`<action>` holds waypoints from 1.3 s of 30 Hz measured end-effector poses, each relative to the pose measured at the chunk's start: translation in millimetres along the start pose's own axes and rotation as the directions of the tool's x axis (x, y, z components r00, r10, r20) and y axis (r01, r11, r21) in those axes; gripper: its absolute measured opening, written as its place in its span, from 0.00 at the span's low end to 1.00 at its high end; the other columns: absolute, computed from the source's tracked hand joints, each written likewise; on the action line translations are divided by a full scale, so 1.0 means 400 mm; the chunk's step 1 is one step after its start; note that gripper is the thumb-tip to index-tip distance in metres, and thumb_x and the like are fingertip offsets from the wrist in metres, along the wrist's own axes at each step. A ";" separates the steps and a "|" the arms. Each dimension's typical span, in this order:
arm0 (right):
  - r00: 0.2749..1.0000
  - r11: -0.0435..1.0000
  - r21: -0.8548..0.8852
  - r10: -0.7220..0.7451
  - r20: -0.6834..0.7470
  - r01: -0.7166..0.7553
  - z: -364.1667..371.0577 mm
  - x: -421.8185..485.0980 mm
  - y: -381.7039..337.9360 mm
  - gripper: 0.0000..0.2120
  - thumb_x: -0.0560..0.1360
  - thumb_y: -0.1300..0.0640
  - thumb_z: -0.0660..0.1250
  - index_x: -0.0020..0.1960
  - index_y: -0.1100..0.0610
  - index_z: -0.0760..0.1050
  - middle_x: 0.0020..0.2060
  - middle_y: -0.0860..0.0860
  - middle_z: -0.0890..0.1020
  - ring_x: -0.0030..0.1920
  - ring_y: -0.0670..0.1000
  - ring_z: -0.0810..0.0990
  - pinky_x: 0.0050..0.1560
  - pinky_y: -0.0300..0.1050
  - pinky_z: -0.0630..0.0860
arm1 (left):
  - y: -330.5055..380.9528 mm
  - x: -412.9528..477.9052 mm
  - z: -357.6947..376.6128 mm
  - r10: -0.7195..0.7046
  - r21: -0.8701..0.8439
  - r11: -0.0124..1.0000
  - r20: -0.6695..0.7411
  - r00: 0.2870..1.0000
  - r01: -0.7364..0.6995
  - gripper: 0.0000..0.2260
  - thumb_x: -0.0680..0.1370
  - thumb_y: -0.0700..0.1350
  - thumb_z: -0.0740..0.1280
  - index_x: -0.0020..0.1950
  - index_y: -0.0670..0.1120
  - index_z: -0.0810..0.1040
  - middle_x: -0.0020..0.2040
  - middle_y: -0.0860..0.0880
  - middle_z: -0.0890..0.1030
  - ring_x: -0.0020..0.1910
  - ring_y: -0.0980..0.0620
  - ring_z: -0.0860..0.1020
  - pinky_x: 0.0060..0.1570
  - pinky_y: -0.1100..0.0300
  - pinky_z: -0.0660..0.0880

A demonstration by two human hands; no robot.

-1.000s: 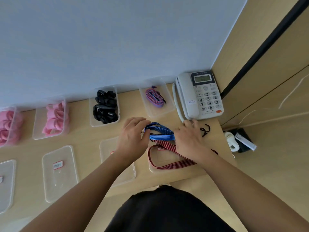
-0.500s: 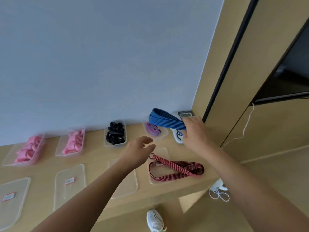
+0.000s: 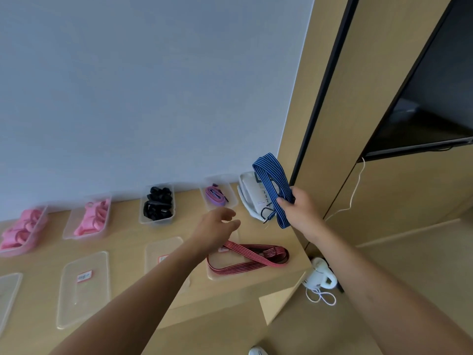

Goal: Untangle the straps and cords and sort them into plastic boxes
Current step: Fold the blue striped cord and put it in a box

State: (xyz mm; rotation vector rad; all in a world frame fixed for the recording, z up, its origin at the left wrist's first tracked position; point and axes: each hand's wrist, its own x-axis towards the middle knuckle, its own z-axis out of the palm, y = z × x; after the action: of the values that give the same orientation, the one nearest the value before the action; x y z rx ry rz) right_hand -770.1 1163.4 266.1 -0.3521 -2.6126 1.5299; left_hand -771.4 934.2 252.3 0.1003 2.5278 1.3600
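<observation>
at about two o'clock from the centre of my view, my right hand point(image 3: 299, 210) is raised above the desk point(image 3: 122, 242) with its fingers closed around a folded blue striped strap point(image 3: 271, 187); the strap's loop sticks up toward twelve o'clock, its lower end hangs below my thumb, and a dark metal clip point(image 3: 267, 215) dangles there, too small to read in detail. my left hand point(image 3: 217, 228) hovers at centre, fingers loosely spread and curled, holding nothing. just below it, at five o'clock, a red striped strap point(image 3: 252, 260) lies looped over a clear box point(image 3: 217, 274), its near end hidden by my wrist. along the wall sit a box with a purple strap point(image 3: 216, 197), a box of black cords point(image 3: 157, 202), and two boxes of pink straps point(image 3: 93, 217), the leftmost cut off by the frame edge. a white telephone point(image 3: 249, 194) is mostly hidden behind the blue strap. flat clear lids point(image 3: 83, 288) lie near me; their labels are unreadable.
</observation>
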 end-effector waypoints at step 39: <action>0.924 0.843 0.381 0.334 0.184 -0.380 -0.064 0.202 0.326 0.06 0.81 0.61 0.66 0.51 0.53 0.80 0.42 0.48 0.87 0.44 0.49 0.86 0.41 0.40 0.80 | -0.064 0.383 0.396 0.100 0.499 0.867 -0.134 0.986 -0.020 0.35 0.74 0.66 0.71 0.74 0.51 0.67 0.65 0.43 0.72 0.64 0.42 0.71 0.62 0.47 0.71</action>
State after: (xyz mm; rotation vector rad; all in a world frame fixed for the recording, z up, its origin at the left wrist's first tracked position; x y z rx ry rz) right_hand -823.9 1266.3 162.6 -0.7660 -2.2946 2.2228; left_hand -874.7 1076.6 117.5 0.1790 2.9741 0.7213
